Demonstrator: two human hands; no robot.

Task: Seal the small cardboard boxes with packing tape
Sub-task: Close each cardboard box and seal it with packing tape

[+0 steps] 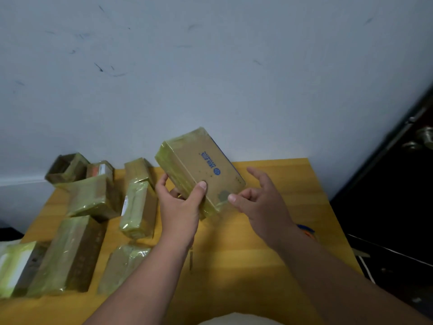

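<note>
One brown cardboard box with blue print and yellowish tape point(201, 170) is gripped, tilted, by the left hand point(180, 205); the right hand point(260, 202), fingers loosely spread, holds nothing, beside seven taped boxes point(138, 207) on the yellow wooden table point(281, 231).

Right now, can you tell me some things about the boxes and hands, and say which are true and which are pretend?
1. The left hand grips the box with blue print. True.
2. The right hand holds a tape roll. False: it holds nothing, fingers loosely spread beside the box.
3. The held box lies flat on the table. False: it is lifted and tilted.
4. Several taped boxes lie on the table's left side. True.
5. The table is blue. False: yellow wood.
</note>
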